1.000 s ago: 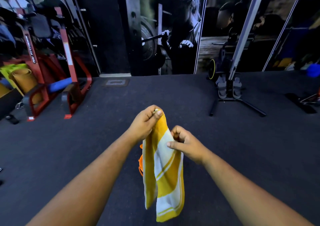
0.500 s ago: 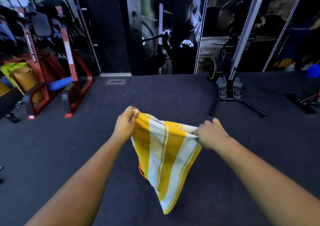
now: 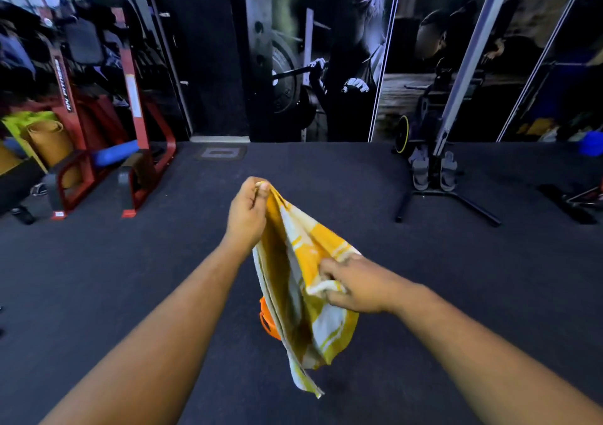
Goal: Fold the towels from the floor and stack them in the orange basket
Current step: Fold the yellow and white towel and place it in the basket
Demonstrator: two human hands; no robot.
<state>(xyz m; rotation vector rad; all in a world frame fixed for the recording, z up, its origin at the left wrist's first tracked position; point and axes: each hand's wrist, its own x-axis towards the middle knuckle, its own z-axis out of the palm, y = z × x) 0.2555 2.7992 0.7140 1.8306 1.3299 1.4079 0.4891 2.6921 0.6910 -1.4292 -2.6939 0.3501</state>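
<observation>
A yellow and white striped towel (image 3: pixel 306 294) hangs in the air in front of me, partly doubled over. My left hand (image 3: pixel 248 211) pinches its top corner, held higher and farther from me. My right hand (image 3: pixel 354 282) grips the towel's right edge lower down and closer to me. The towel's tail droops toward the dark floor. Behind the cloth a sliver of the orange basket (image 3: pixel 268 322) shows on the floor; most of it is hidden.
A red steel rack (image 3: pixel 133 150) with rolled mats (image 3: pixel 49 141) stands at the left. A black stand with splayed legs (image 3: pixel 437 193) sits at the right, with dark gear (image 3: pixel 567 203) beyond it. Photo wall panels close the back. Dark carpet (image 3: pixel 163 278) surrounds me.
The towel was spread wide between both hands half a second ago. Now my right hand has dropped lower and nearer to me, and the cloth has folded narrower.
</observation>
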